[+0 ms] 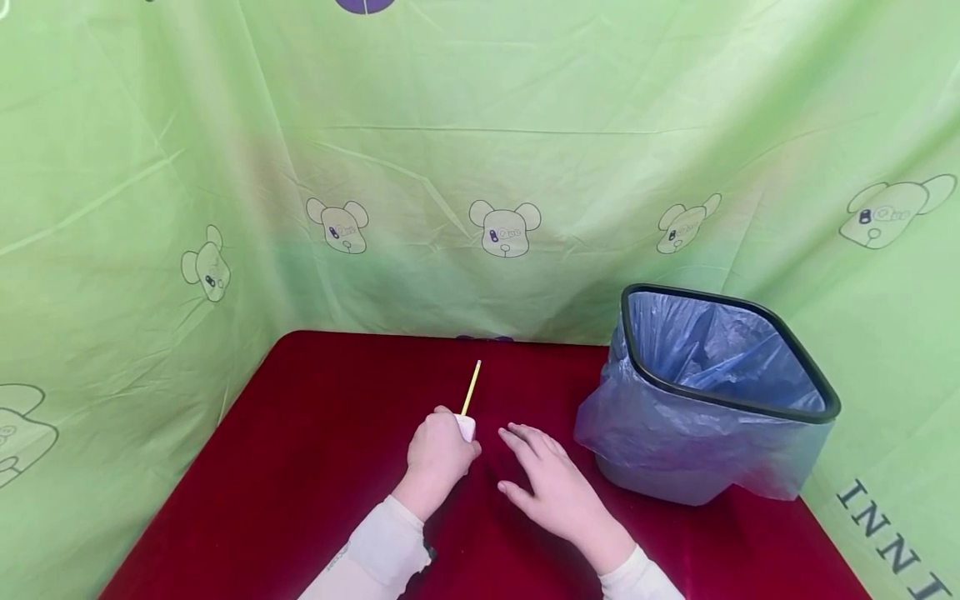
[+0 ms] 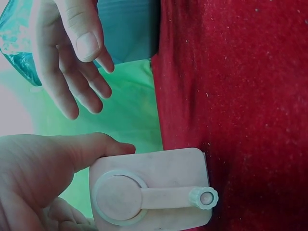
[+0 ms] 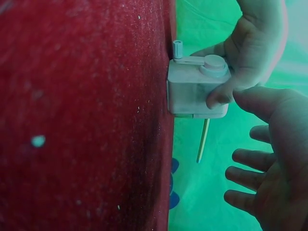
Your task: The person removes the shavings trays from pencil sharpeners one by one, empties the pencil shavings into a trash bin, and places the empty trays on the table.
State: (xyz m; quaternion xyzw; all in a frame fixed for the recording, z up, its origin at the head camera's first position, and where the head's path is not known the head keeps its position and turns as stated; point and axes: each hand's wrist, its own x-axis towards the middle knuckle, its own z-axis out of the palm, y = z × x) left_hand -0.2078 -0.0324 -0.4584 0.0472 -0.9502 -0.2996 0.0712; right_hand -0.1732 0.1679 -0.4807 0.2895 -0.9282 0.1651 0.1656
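"What do you have there?"

"A sharpener, white in the head view, boxy with rounded corners. My left hand grips it at the tabletop, in front of me."

"And its crank?"

"On one face: a round hub, a straight flat arm, then a ridged knob at the end. Out of the opposite face sticks a thin yellow pencil, pointing away from me."

"How do your fingers lie?"

"On the left they pinch the sharpener, thumb along one side. My right hand is near it, fingers loosely spread, holding nothing, between the sharpener and the lined bin."

"What can't you make out?"

"From above, my left hand covers most of the sharpener, so only a pale corner shows and the crank is hidden. The pencil's inner end is inside; in the left wrist view I can't see the pencil at all. That view's lower edge crops the sharpener's side and some left fingers. Greenish tint muddies the colours in both wrist views, and I can't tell whether the base rests fully on the cloth."
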